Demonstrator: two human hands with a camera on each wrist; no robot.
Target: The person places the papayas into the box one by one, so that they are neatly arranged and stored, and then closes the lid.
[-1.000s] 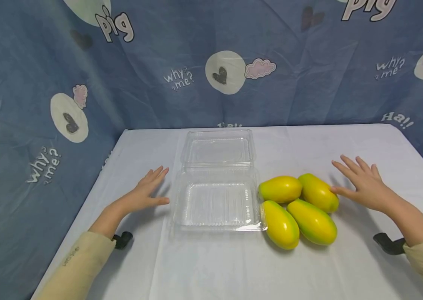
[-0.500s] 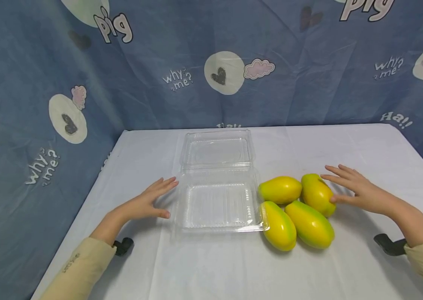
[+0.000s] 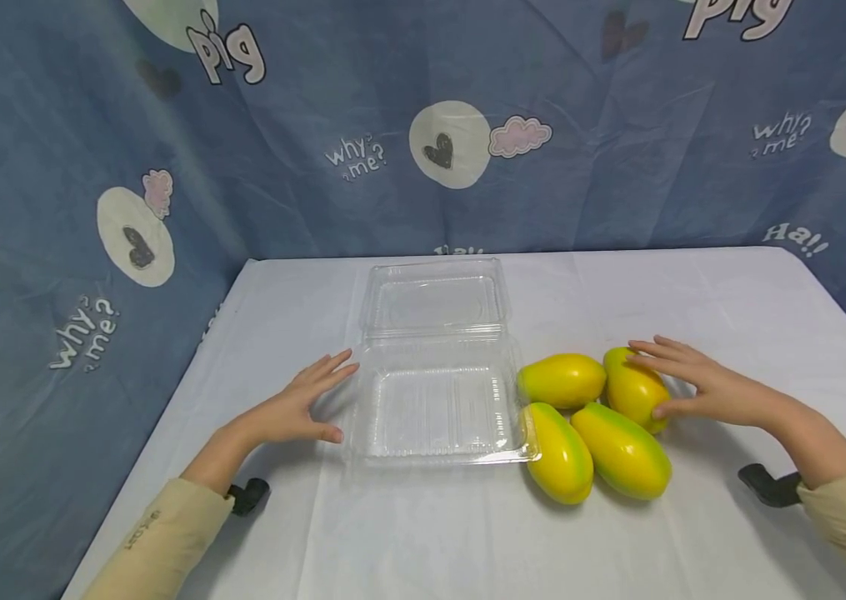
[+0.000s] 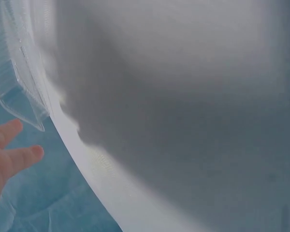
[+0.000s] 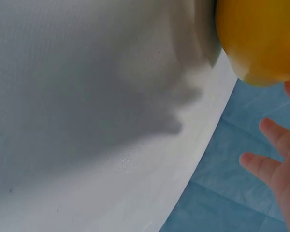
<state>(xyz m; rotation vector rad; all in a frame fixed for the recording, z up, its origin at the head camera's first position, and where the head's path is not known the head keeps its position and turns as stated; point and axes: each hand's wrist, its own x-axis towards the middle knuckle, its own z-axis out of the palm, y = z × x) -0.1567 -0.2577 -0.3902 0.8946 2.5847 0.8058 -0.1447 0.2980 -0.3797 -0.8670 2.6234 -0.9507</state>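
A clear plastic clamshell box [image 3: 430, 408] lies opened flat on the white table, its lid folded back. Just left of its base, my left hand [image 3: 291, 408] hovers with fingers spread and holds nothing; its fingertips are near the box's left rim. To the right of the box, several yellow-green mangoes lie in a cluster. My right hand [image 3: 723, 387] reaches over the back right mango [image 3: 633, 387], fingers along its far side and thumb at its near end. In the right wrist view a fingertip meets or nearly meets the yellow mango [image 5: 261, 38].
The back left mango [image 3: 561, 379] and front right mango [image 3: 621, 450] lie close together. The front left mango [image 3: 561, 458] sits against the box's right corner. A patterned blue cloth [image 3: 362, 83] hangs behind and to the left of the white table [image 3: 407, 533].
My right hand has moved left and a little down onto the back right mango, which has turned slightly. My left hand has come a little right, closer to the box.
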